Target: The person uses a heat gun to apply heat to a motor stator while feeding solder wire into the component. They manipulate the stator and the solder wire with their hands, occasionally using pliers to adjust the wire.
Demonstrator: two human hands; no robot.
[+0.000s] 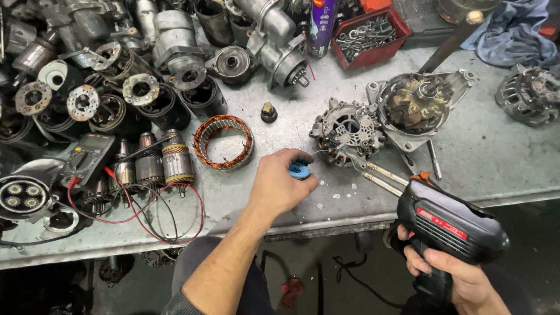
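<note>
Head view. One alternator housing [347,135], table centre; one rotor assembly [419,104] touching it at 2 o'clock. One copper stator ring [223,142] at its 9 o'clock. One red bin [370,35] at 12. Left hand [280,184]: fingers closed on one blue solder spool [299,170]. Right hand [449,274]: fingers wrapped around one black soldering gun [449,224], tip touching the housing.

Light: you work under even, cool overhead light | Shadows: soft, short on the bench [490,146] | Dim: floor beneath is dark | Focus: sharp centre, slight wide-angle bending at edges
</note>
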